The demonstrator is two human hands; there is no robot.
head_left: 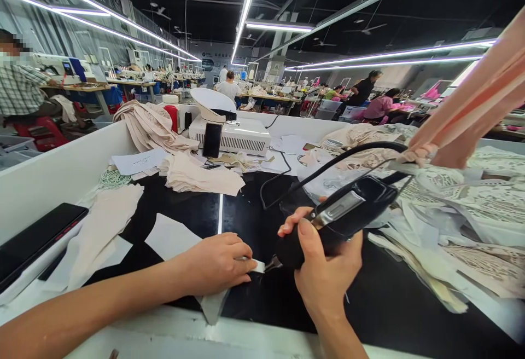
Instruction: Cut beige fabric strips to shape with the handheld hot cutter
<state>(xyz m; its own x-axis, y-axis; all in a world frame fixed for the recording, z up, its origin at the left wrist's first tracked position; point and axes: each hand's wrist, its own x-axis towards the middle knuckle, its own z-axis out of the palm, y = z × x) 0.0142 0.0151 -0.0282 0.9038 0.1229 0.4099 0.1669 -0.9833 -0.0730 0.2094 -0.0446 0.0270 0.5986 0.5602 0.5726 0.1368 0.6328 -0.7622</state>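
My right hand [328,271] grips a black handheld electric tool [348,211] with a silver metal switch plate and a narrow metal tip. The tool is tilted, its tip pointing down and left beside my left hand. A black cable runs from its rear end, and twisted peach fabric strips [471,102] are tied there, rising to the upper right. My left hand [221,260] is closed, its fingers pressing a small white piece [259,266] onto the black work surface [262,293]; the tool's tip meets or nearly meets its end. A pale pointed piece [214,307] pokes out beneath my left hand.
Stacked beige fabric pieces [205,175] and a white vented box [233,134] with a phone [212,140] leaning on it stand behind. Lace pieces [484,200] pile at right. Another phone [39,241] lies left. White walls [65,162] border the table; people work beyond.
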